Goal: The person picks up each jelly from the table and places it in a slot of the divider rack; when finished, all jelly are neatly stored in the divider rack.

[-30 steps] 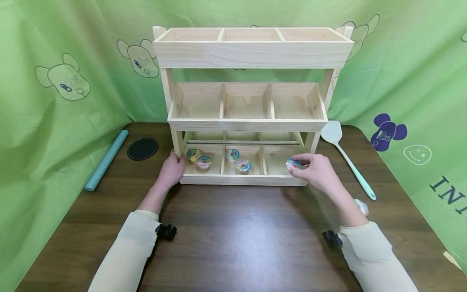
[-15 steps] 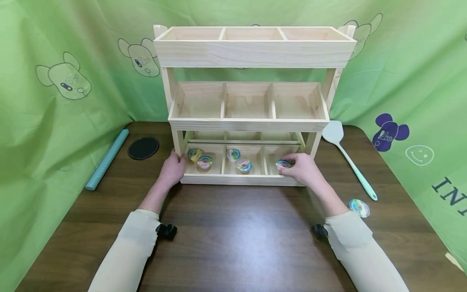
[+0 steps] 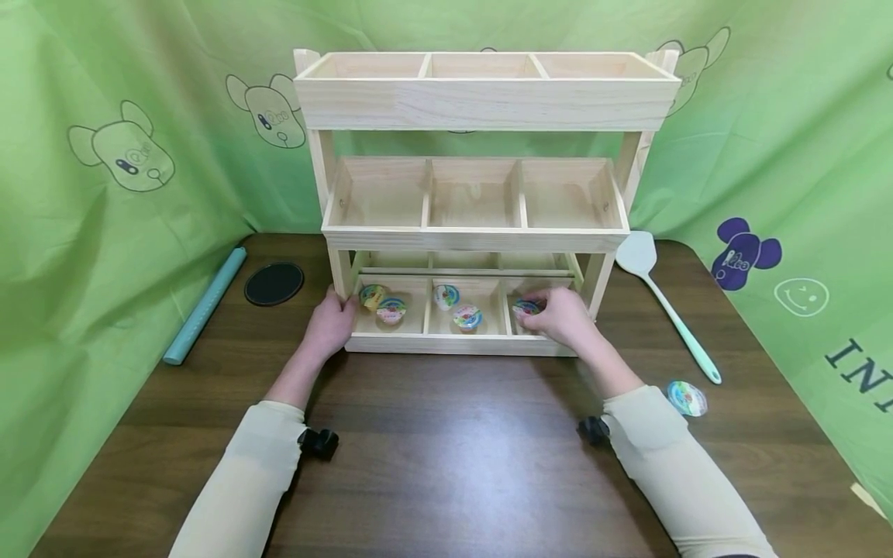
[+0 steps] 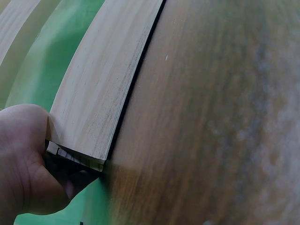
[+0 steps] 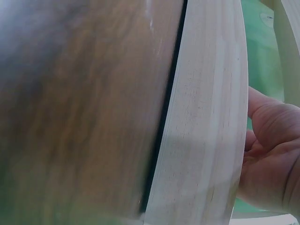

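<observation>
A pale wooden three-tier rack (image 3: pixel 488 105) stands at the back of the table, each tier split into three compartments. My left hand (image 3: pixel 331 322) grips the left end of its bottom tray (image 3: pixel 460 344); the left wrist view shows the thumb over the tray's corner (image 4: pixel 93 136). Inside the bottom right compartment, my right hand (image 3: pixel 563 318) pinches a small jelly cup (image 3: pixel 525 308) with a colourful lid, near the divider. The tray's front board (image 5: pixel 201 117) hides the fingertips in the right wrist view. Two jelly cups (image 3: pixel 391 311) lie in the left compartment and two more jelly cups (image 3: pixel 467 317) in the middle one.
Another jelly cup (image 3: pixel 687 398) lies on the table beside my right forearm. To the rack's right is a white-and-mint spatula (image 3: pixel 673 306). On the left are a black disc (image 3: pixel 274 284) and a blue rod (image 3: pixel 205 304). A green printed curtain (image 3: pixel 174 70) surrounds the table.
My right hand has carried the jelly cup leftward, from the right end of the bottom right compartment toward its divider. My left hand has stayed on the tray's end.
</observation>
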A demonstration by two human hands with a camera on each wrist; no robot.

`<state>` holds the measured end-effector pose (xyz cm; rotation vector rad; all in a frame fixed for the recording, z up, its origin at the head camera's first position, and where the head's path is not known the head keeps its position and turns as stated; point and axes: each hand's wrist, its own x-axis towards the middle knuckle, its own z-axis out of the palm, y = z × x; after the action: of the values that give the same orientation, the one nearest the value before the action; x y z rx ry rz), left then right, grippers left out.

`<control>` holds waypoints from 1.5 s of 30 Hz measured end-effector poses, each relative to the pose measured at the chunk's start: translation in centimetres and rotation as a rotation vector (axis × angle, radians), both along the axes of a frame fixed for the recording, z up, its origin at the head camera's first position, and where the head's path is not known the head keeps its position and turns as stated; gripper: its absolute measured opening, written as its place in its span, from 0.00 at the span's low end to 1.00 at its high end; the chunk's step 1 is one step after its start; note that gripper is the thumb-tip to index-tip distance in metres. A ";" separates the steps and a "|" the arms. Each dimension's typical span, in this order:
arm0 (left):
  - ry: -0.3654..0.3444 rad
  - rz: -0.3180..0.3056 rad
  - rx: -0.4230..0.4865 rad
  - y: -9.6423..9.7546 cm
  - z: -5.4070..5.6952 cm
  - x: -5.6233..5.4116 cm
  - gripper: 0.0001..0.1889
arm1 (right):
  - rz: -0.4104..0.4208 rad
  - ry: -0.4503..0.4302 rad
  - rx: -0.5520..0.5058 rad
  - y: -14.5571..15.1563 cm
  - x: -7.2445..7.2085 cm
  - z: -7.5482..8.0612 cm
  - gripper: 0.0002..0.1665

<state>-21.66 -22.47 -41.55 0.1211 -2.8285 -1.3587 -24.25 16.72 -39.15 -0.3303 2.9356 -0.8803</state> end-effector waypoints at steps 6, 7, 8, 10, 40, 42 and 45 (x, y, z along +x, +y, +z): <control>-0.002 0.004 0.001 0.0 0.1 0.0 0.30 | -0.009 -0.013 -0.022 -0.5 -0.3 -0.1 0.30; -0.001 0.003 0.001 0.0 0.1 0.0 0.31 | -0.010 -0.014 -0.032 -0.6 -0.4 -0.2 0.30; 0.000 0.003 0.001 0.0 0.1 0.0 0.31 | -0.010 -0.015 -0.042 -0.7 -0.5 -0.2 0.30; 0.000 0.003 0.002 0.0 0.1 0.0 0.31 | -0.014 -0.013 -0.059 -0.8 -0.6 -0.2 0.29; -0.003 0.008 0.009 0.0 0.1 0.0 0.30 | -0.055 0.031 -0.124 1.4 2.7 2.2 0.31; -0.002 0.010 0.008 0.0 0.1 0.0 0.30 | -0.051 0.041 -0.119 1.9 3.3 2.5 0.30; -0.001 0.006 0.010 0.0 0.0 0.0 0.31 | -0.051 0.049 -0.108 2.6 4.1 2.8 0.30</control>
<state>-21.69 -22.48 -41.55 0.1299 -2.8204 -1.3716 -20.15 19.28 -36.31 -0.2881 2.9595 -1.0548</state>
